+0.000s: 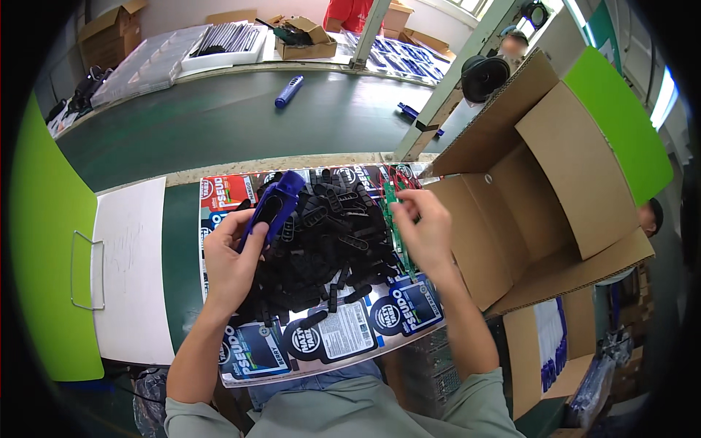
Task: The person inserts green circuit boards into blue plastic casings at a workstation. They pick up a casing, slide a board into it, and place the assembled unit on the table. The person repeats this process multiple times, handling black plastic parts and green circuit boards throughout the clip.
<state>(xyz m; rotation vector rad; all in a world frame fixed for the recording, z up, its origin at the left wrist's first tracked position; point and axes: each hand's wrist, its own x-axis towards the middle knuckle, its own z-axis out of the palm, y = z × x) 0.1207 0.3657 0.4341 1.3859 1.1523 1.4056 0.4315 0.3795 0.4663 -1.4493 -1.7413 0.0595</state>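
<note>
My left hand (232,255) is closed round a blue plastic casing (290,187), tilted up and to the right, with a black part seated in its face. Just beyond the casing lies a heap of small black plastic pieces (321,252), several with slotted openings. On the heap's right side my right hand (423,226) has its fingers curled at a narrow green circuit board (390,196), pinching near its upper end. More green boards (404,255) lie below, partly hidden by that hand. Thin red wires (400,175) show at their far end.
A printed cardboard sheet (332,339) bears the heap. To the right stands an open brown carton (489,248); a smaller box (522,343) holds white and blue pieces. Beyond runs a green conveyor belt (219,109) carrying a blue casing (289,92). White paper (131,270) lies left.
</note>
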